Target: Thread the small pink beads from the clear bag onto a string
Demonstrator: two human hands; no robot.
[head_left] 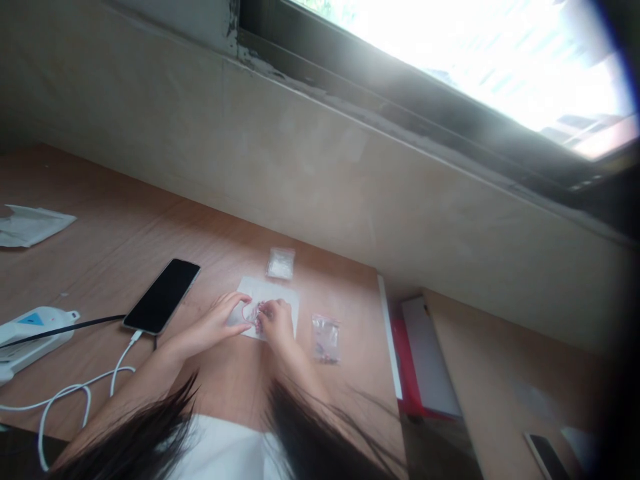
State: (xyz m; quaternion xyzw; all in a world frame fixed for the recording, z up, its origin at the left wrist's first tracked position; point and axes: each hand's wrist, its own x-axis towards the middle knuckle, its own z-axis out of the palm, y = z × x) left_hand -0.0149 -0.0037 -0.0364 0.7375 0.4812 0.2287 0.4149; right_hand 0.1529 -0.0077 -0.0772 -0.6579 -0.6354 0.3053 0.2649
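On a white sheet of paper (293,300) lies a small heap of reddish-purple beads (259,321). My left hand (220,321) rests at the sheet's left edge, thumb and forefinger curved and apart. Between them shows a thin red curved line (243,312), perhaps a thread, next to the beads. My right hand (279,321) is at the right side of the heap, its fingers closed together at the beads. What is between those fingertips is too small to make out.
A clear bag of white pieces (281,264) lies beyond the sheet, and a bag with some beads (327,340) to its right. A black phone (163,297) with a white cable (117,367) and a white power strip (37,337) are on the left. The wall (300,180) borders the table's far side.
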